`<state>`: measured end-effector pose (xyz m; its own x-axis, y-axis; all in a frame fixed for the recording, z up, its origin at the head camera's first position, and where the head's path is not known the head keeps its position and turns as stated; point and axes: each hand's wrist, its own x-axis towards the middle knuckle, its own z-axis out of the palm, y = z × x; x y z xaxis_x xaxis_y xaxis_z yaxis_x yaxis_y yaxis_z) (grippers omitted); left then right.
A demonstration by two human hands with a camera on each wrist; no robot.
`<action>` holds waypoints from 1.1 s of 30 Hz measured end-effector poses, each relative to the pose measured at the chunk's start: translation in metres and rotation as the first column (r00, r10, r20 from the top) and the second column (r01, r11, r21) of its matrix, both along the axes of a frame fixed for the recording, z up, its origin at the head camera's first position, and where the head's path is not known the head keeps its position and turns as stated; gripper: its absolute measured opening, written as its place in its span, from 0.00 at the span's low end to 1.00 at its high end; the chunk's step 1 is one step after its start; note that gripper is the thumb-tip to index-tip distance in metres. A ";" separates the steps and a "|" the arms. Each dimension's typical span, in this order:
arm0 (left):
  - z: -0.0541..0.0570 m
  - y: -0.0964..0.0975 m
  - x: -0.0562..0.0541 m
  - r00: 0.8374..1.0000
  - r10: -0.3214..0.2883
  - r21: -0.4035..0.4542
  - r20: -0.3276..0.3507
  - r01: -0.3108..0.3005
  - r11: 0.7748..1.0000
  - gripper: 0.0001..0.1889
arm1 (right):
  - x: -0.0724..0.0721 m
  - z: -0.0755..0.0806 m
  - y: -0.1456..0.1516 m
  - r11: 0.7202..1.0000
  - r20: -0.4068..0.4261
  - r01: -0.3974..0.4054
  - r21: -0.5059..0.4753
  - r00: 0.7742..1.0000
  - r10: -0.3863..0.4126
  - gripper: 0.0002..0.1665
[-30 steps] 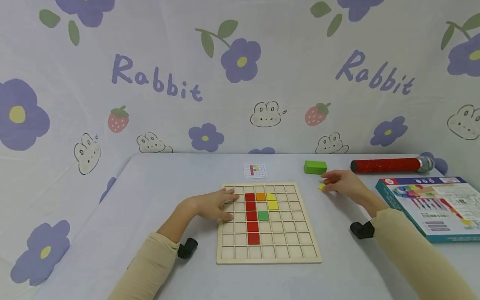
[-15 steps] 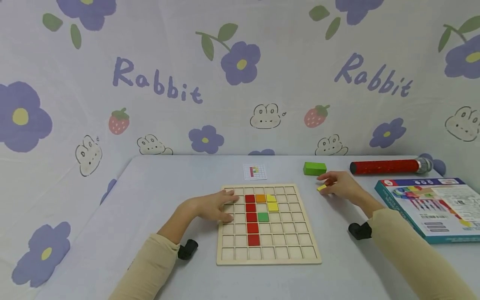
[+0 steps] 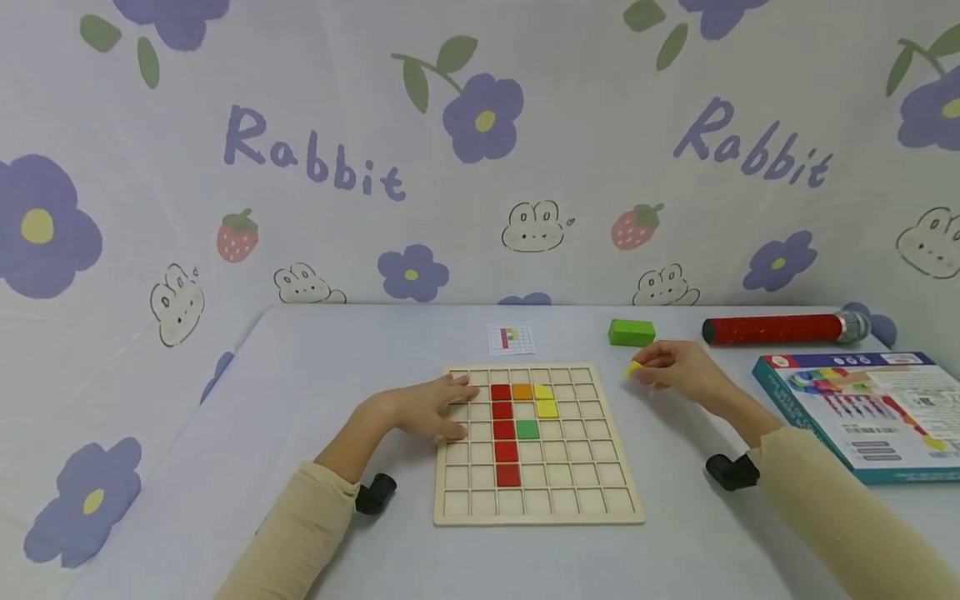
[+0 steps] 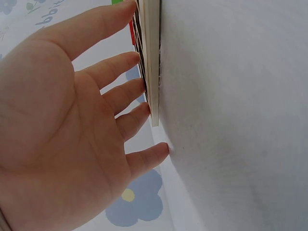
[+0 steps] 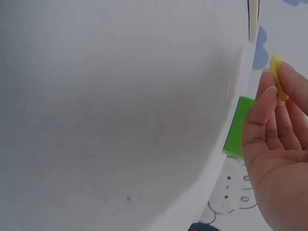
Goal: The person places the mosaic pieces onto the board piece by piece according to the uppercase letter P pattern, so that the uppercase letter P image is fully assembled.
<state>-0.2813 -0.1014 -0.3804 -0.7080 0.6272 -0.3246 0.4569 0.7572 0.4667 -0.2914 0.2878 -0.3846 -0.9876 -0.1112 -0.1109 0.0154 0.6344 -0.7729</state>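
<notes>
A wooden grid board (image 3: 570, 477) lies on the table with a column of red tiles (image 3: 506, 452), an orange tile (image 3: 522, 391), a green tile (image 3: 528, 429) and two yellow tiles (image 3: 547, 408) in its squares. My left hand (image 3: 427, 407) rests on the board's left edge, fingers spread; in the left wrist view its fingertips touch the rim and the little finger reaches the cloth. Right of the board, my right hand (image 3: 686, 372) pinches a small yellow tile (image 5: 277, 79) between thumb and fingers, raised off the table.
Behind the board lies a small card (image 3: 512, 339) printed with a coloured grid pattern. A green block (image 3: 632, 332) sits just beyond my right hand. Farther right are a red tube (image 3: 772, 328) with a silver end and a flat game box (image 3: 870, 417).
My right hand has lifted the yellow tile from the table and shifted it slightly left. The left hand stays on the board's edge.
</notes>
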 end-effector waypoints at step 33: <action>-0.002 -0.002 -0.002 1.000 -0.018 0.024 0.001 0.018 1.000 0.35 | 0.036 0.001 -0.108 0.983 0.163 -0.162 -0.085 0.971 0.174 0.12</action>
<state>-0.2836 -0.1029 -0.3825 -0.6961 0.6478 -0.3096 0.4702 0.7372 0.4852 -0.2552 0.1794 -0.3839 -0.9216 -0.2876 -0.2606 0.0476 0.5826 -0.8114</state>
